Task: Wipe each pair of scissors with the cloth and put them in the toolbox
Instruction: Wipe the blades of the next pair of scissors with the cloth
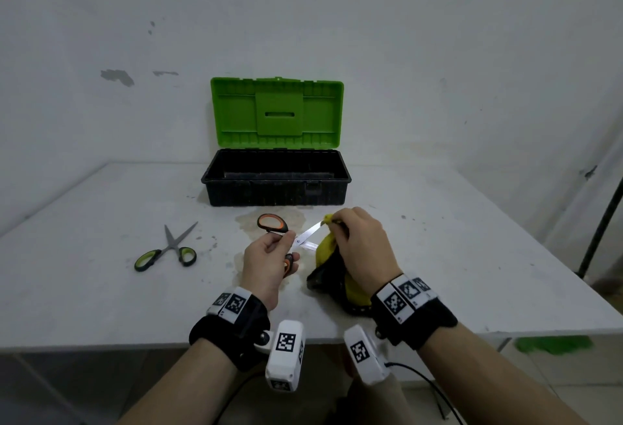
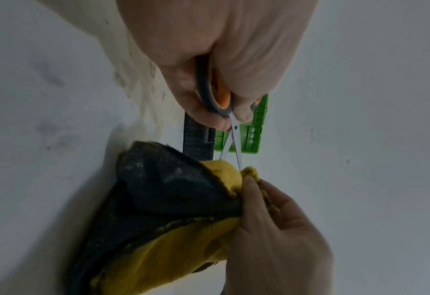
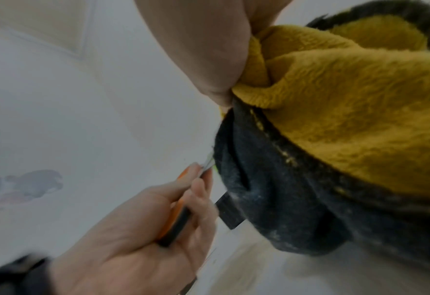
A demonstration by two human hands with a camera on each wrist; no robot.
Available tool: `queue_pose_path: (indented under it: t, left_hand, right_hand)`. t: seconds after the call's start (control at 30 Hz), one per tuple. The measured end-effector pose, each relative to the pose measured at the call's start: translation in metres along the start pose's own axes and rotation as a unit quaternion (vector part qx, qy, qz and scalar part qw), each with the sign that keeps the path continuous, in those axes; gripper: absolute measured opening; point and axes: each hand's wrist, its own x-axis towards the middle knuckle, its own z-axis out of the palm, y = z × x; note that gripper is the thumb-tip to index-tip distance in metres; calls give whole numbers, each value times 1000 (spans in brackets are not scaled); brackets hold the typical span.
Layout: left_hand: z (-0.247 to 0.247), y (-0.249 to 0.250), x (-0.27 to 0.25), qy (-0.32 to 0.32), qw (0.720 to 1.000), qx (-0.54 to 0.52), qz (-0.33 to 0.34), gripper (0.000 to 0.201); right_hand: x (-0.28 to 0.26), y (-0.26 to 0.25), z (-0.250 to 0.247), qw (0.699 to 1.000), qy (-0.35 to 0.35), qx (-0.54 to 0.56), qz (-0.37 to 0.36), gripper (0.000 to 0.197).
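My left hand [image 1: 269,256] grips the orange-and-black handles of a pair of scissors [image 1: 305,235] held above the table, blades spread apart. My right hand [image 1: 357,239] pinches a yellow-and-black cloth [image 1: 332,276] around the tip of the upper blade; the rest of the cloth hangs to the table. The left wrist view shows the orange-handled scissors [image 2: 215,93] in my left hand [image 2: 208,59] and the cloth [image 2: 178,199] pinched by my right hand [image 2: 271,229]. A second pair, green-handled scissors [image 1: 168,249], lies on the table to the left. The toolbox [image 1: 276,185], black with a green lid, stands open behind.
The white table [image 1: 101,289] has a brownish stain under my hands. Its front edge runs just below my wrists, its right edge slants away. A white wall stands right behind the toolbox. A dark pole [image 1: 603,222] leans at the far right.
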Motion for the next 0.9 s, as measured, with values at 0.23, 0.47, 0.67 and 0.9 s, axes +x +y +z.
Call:
queue_pose_path:
  t: [0.23,0.47,0.67,0.9]
  left_hand:
    - [4,0,-5,-11,1000,17,9,16]
    - [-4,1,-3,-9,1000,29,4,17]
    - [3,0,-9,-39,998,42,9,23]
    - [-6,3,-5,-18,999,30,8,24]
  right_hand:
    - [-1,-1,8,997,-56,-42,-18,20]
    - [6,-7,-14,1000,-7,-21,-8,16]
    - [-13,-37,9,991,-96,-72,-66,21]
    - [-17,-34,15,984,-135,-100,-64,24]
